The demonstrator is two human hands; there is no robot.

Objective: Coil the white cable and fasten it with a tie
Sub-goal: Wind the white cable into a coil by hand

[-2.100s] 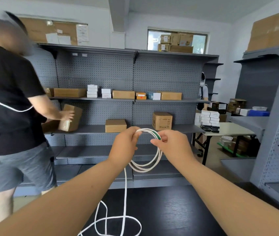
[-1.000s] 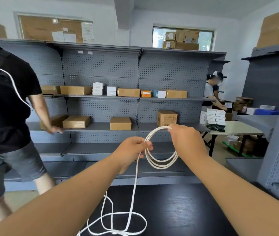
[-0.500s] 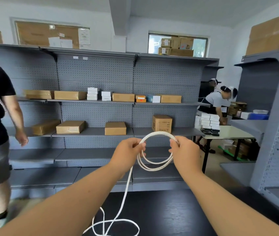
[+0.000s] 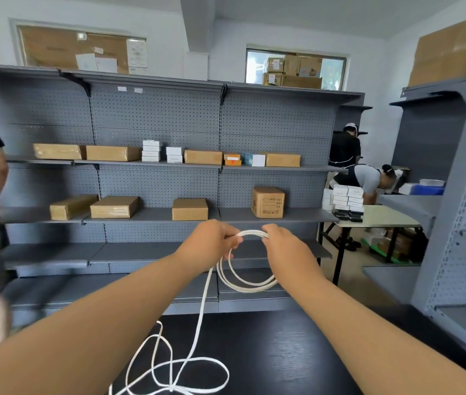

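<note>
Both hands are up in the air over the black table. The left hand and the right hand each pinch the top of the white cable, which hangs between them in round loops. One long end drops down to the table's near edge and lies there in loose curls.

The white cable is thin and round; several loops are gathered into an upright coil at frame centre; one strand drops from its left side to loose, crossing loops on the black tabletop, bottom centre.
</note>
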